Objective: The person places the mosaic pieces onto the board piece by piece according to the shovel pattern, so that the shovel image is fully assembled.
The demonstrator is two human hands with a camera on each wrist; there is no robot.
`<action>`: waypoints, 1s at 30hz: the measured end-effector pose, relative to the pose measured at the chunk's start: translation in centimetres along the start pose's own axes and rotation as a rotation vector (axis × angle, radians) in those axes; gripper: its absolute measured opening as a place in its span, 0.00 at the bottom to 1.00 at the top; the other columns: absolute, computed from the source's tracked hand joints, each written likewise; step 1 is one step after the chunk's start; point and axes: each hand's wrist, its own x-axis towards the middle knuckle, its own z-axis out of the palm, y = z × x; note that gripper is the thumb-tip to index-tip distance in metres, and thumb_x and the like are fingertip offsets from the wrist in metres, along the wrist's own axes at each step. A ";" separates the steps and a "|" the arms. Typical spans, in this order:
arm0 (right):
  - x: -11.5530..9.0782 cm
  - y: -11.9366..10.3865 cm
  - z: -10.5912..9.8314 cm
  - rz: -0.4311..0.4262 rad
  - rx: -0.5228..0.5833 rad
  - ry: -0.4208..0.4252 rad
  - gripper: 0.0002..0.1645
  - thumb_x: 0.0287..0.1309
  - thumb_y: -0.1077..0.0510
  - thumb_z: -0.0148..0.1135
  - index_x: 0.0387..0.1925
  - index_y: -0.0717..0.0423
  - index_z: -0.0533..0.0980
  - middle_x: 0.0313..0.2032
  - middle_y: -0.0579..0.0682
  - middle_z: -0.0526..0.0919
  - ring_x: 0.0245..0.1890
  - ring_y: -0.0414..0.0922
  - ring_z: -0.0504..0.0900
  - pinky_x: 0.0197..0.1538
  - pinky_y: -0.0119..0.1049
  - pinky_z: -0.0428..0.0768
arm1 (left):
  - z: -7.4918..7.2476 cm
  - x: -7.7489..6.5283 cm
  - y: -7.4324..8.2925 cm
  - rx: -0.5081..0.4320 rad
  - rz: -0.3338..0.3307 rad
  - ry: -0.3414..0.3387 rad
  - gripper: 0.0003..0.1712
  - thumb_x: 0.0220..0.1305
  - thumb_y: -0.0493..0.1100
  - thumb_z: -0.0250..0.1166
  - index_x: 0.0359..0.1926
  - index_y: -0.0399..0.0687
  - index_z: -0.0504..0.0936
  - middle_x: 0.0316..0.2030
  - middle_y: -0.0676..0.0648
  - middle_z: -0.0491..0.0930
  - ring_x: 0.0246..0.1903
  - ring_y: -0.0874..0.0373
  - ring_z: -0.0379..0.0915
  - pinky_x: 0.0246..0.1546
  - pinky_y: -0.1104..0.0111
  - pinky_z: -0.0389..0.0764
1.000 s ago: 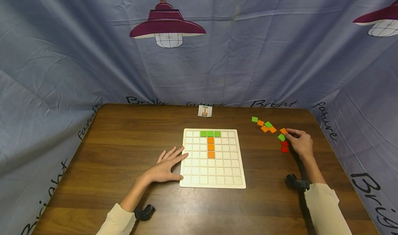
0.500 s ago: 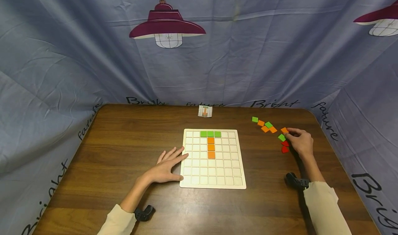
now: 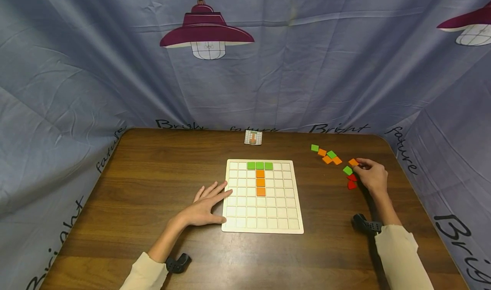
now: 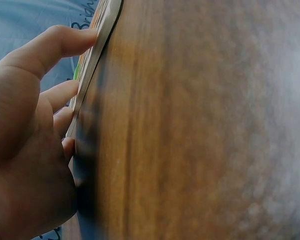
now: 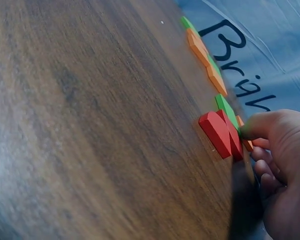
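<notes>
A pale square board (image 3: pixel 284 228) with a grid lies mid-table, bearing three green tiles (image 3: pixel 259 166) in a row and three orange tiles (image 3: pixel 260 182) in a column below. My left hand (image 3: pixel 199 211), fingers spread and straight, rests on the board's left edge; the left wrist view shows its thumb (image 4: pixel 80 42) on the rim. At the right, my right hand (image 3: pixel 372 177) pinches an orange tile (image 3: pixel 353 162) between thumb and fingers. A green tile (image 3: pixel 347 170) and two red rounded pieces (image 3: pixel 351 185) lie right beside that thumb.
More green and orange tiles (image 3: pixel 327 159) lie loose left of my right hand. A small card (image 3: pixel 253 137) with a printed grid pattern lies at the table's back edge. A blue-grey curtain (image 3: pixel 291 90) hangs behind the wooden table (image 3: pixel 161 166).
The orange tile at my right fingertips has shifted slightly right and turned, and the right hand has drifted slightly right. My left hand stays on the board.
</notes>
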 end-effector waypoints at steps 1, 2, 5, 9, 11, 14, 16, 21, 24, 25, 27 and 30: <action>0.0 0.0 0.0 -0.007 -0.002 -0.004 0.23 0.61 0.58 0.63 0.55 0.65 0.80 0.43 0.65 0.83 0.40 0.53 0.77 0.42 0.44 0.70 | 0.0 0.0 0.0 0.002 -0.001 0.000 0.48 0.59 0.51 0.69 0.77 0.48 0.60 0.78 0.44 0.45 0.76 0.41 0.31 0.67 0.39 0.28; 0.0 0.0 0.0 -0.017 -0.006 -0.005 0.23 0.60 0.58 0.64 0.55 0.66 0.80 0.43 0.66 0.83 0.41 0.55 0.77 0.43 0.45 0.70 | 0.0 0.0 0.0 0.003 -0.001 -0.001 0.48 0.59 0.51 0.69 0.77 0.48 0.60 0.78 0.44 0.45 0.76 0.41 0.31 0.68 0.39 0.28; 0.0 0.1 -0.1 -0.044 -0.012 -0.009 0.23 0.60 0.59 0.64 0.55 0.67 0.80 0.42 0.67 0.82 0.42 0.58 0.77 0.44 0.48 0.70 | 0.0 0.0 0.0 0.008 -0.004 -0.002 0.48 0.59 0.51 0.69 0.77 0.49 0.60 0.78 0.44 0.45 0.76 0.41 0.31 0.68 0.39 0.28; 0.0 0.2 -0.1 -0.064 -0.021 0.002 0.22 0.59 0.60 0.64 0.54 0.67 0.81 0.42 0.68 0.82 0.43 0.60 0.77 0.45 0.50 0.70 | 0.1 0.0 -0.1 0.010 -0.003 -0.001 0.48 0.59 0.51 0.69 0.77 0.49 0.60 0.78 0.44 0.46 0.76 0.41 0.31 0.68 0.39 0.28; 0.0 0.2 -0.1 -0.067 -0.026 0.005 0.23 0.58 0.60 0.64 0.54 0.67 0.81 0.42 0.68 0.81 0.43 0.61 0.77 0.45 0.51 0.70 | 0.1 0.0 -0.1 0.009 -0.001 0.000 0.48 0.59 0.51 0.69 0.77 0.49 0.60 0.78 0.44 0.46 0.76 0.41 0.31 0.68 0.39 0.28; 0.0 0.2 -0.1 -0.073 -0.030 0.007 0.22 0.58 0.61 0.64 0.54 0.68 0.80 0.42 0.68 0.81 0.42 0.60 0.77 0.43 0.50 0.69 | 0.1 0.0 -0.1 0.009 0.003 0.002 0.48 0.59 0.52 0.69 0.77 0.49 0.60 0.78 0.43 0.46 0.76 0.41 0.31 0.67 0.38 0.28; -0.1 0.1 -0.1 -0.076 -0.029 0.006 0.22 0.58 0.61 0.64 0.53 0.68 0.80 0.41 0.68 0.81 0.41 0.60 0.76 0.43 0.50 0.69 | 0.1 0.0 -0.1 0.011 0.003 0.002 0.48 0.59 0.52 0.69 0.77 0.49 0.60 0.78 0.43 0.46 0.76 0.41 0.32 0.67 0.38 0.28; -0.3 0.0 -0.3 -0.091 -0.014 -0.003 0.23 0.59 0.61 0.63 0.54 0.69 0.80 0.41 0.69 0.82 0.41 0.62 0.78 0.49 0.57 0.68 | 0.0 0.0 0.0 0.020 0.002 0.008 0.48 0.58 0.52 0.69 0.77 0.49 0.61 0.78 0.44 0.46 0.76 0.41 0.32 0.68 0.38 0.29; -0.4 -0.2 -0.4 -0.098 -0.011 -0.008 0.24 0.59 0.61 0.63 0.55 0.69 0.79 0.41 0.70 0.82 0.41 0.62 0.78 0.50 0.59 0.68 | 0.0 0.0 0.0 0.027 0.003 0.010 0.48 0.58 0.52 0.69 0.77 0.49 0.61 0.78 0.44 0.47 0.76 0.41 0.33 0.68 0.38 0.29; -0.5 -0.3 -0.4 -0.099 -0.011 -0.003 0.24 0.59 0.60 0.63 0.55 0.69 0.79 0.41 0.70 0.82 0.41 0.62 0.78 0.50 0.58 0.68 | 0.0 0.0 0.0 0.029 0.003 0.010 0.48 0.58 0.52 0.69 0.77 0.49 0.61 0.78 0.44 0.47 0.76 0.41 0.33 0.68 0.38 0.29; -0.7 -0.6 -0.5 -0.105 -0.002 0.008 0.24 0.59 0.60 0.63 0.55 0.69 0.79 0.42 0.70 0.82 0.42 0.63 0.78 0.51 0.59 0.68 | 0.0 0.1 0.0 0.032 0.003 0.009 0.48 0.58 0.52 0.69 0.77 0.49 0.61 0.78 0.44 0.47 0.76 0.41 0.33 0.68 0.38 0.29; -1.3 -1.6 -0.4 -0.133 0.027 0.020 0.23 0.59 0.59 0.64 0.54 0.68 0.80 0.47 0.72 0.81 0.48 0.66 0.77 0.56 0.62 0.65 | -0.1 0.0 0.0 0.029 0.002 0.008 0.48 0.58 0.52 0.69 0.77 0.49 0.60 0.78 0.44 0.46 0.76 0.41 0.33 0.68 0.38 0.29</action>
